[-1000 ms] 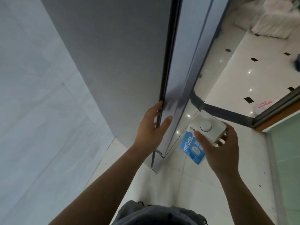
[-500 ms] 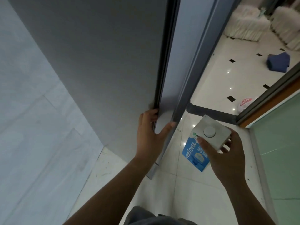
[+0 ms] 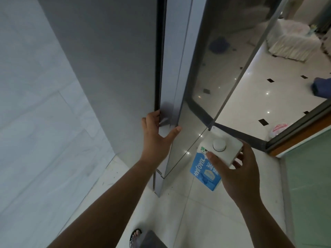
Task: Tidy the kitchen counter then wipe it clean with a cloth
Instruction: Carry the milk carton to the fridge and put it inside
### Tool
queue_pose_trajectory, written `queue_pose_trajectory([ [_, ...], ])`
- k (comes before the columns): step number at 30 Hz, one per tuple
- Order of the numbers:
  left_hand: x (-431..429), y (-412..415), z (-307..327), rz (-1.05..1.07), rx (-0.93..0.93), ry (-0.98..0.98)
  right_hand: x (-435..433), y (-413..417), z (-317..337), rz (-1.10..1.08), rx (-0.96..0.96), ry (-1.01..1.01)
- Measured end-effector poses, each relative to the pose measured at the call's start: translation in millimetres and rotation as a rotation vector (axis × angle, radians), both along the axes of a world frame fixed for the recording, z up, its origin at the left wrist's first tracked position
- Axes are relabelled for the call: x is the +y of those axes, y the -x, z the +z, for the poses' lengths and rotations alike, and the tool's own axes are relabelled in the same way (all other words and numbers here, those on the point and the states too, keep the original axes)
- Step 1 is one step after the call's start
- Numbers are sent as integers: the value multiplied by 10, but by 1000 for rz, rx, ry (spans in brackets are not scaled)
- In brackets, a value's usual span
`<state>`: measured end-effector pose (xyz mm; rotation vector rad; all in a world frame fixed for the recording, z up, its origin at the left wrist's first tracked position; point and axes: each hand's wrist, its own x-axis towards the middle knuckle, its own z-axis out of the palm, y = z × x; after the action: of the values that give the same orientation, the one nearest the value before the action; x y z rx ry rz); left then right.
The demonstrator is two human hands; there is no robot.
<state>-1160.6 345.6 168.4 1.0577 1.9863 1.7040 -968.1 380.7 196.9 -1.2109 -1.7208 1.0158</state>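
White and blue, the carton (image 3: 202, 167) sits in the right grip (image 3: 240, 174), thumb on its top beside the round cap (image 3: 219, 145), fingers wrapped round the far side. It hangs above the floor (image 3: 179, 221), just right of the door's lower edge; the worktop is out of view. The left grip (image 3: 155, 138) grasps the tall grey door (image 3: 179, 68), fingers hooked into the dark seam at its edge and thumb spread across its face. This looks like a fridge being opened so the carton can be put away, an early tidying step. To do it well, pull from the hooked fingers in one steady swing until the gap is wide enough for the carton, and keep the carton cap-up and clear of the swinging edge so it is not knocked. Compared with half a second ago the door has swung wider, showing more of its glossy front with the floor mirrored in it, and the left thumb is stretched further out; the carton is held the same way. A sandalled foot (image 3: 135, 235) stands below, with pale wall tiles (image 3: 35, 113) on the left
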Motion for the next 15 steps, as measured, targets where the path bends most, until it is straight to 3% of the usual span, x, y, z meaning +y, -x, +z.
queue_pose_trajectory([
  [9, -5, -71, 27, 22, -12, -18, 5, -270, -21, -23, -39, -23],
  [15, -81, -562, 43, -26, -1, 3, -21, -377, 31, -32, -44, -56],
])
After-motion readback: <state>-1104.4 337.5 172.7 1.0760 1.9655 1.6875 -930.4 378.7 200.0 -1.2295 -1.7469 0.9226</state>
